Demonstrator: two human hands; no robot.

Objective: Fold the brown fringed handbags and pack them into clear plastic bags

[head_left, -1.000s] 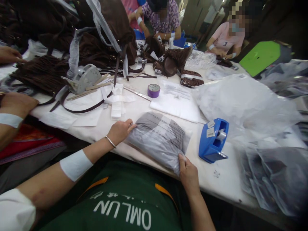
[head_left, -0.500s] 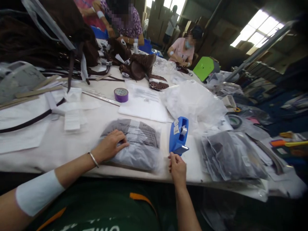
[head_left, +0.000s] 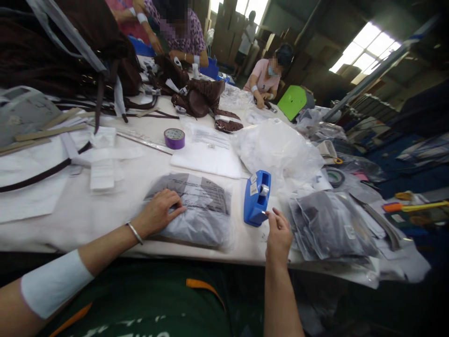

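Observation:
My left hand (head_left: pixel 162 211) lies on a clear plastic bag (head_left: pixel 203 227) with something dark and puffy folded inside and printed text on top. Its fingers rest on the film, thumb apart, not clasping it. To the right stands a blue tape dispenser (head_left: pixel 253 206) with a small roll of clear tape (head_left: pixel 264 190). My right hand (head_left: pixel 278 234) is at the dispenser's near cutter end, thumb and forefinger drawn together there. Whatever is between those fingertips is too small to make out.
Filled bags (head_left: pixel 333 227) are stacked on the right. Behind are crumpled clear plastic (head_left: pixel 277 145), flat white bags (head_left: pixel 206 159) and purple tape (head_left: pixel 174 138). Brown leather bags (head_left: pixel 198 96) lie farther back; a co-worker in pink (head_left: pixel 264 79) sits across the table.
My right hand has moved right, from the dispenser's front to the right side of its cutter end. The dispenser has turned slightly. My left hand stays on the bag.

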